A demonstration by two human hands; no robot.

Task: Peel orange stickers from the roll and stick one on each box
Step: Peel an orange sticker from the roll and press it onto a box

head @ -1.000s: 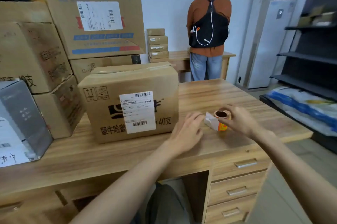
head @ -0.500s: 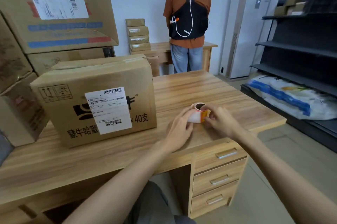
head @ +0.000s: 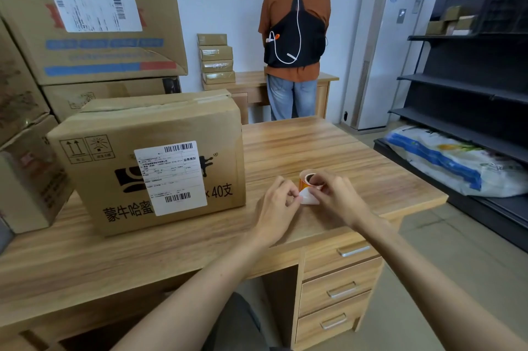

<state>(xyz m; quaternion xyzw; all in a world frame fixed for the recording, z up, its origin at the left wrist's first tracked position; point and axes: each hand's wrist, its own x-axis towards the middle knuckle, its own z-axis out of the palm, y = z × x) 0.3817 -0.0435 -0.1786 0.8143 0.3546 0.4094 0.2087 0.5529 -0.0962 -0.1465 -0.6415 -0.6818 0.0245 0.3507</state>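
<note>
Peeling is in hand: beside the box (head: pixel 148 162), the right hand (head: pixel 335 199) grips the sticker roll (head: pixel 308 177) above the desk (head: pixel 314 147) while the left hand (head: pixel 278 202) pinches its white tail (head: pixel 309 198). Next, an orange sticker (head: pixel 303 186) likely needs lifting free.

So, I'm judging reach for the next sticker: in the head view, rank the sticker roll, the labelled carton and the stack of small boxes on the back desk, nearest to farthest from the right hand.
1. sticker roll: held in the right hand itself.
2. labelled carton: to the left on the same desk.
3. stack of small boxes: far behind, on the back desk.
</note>
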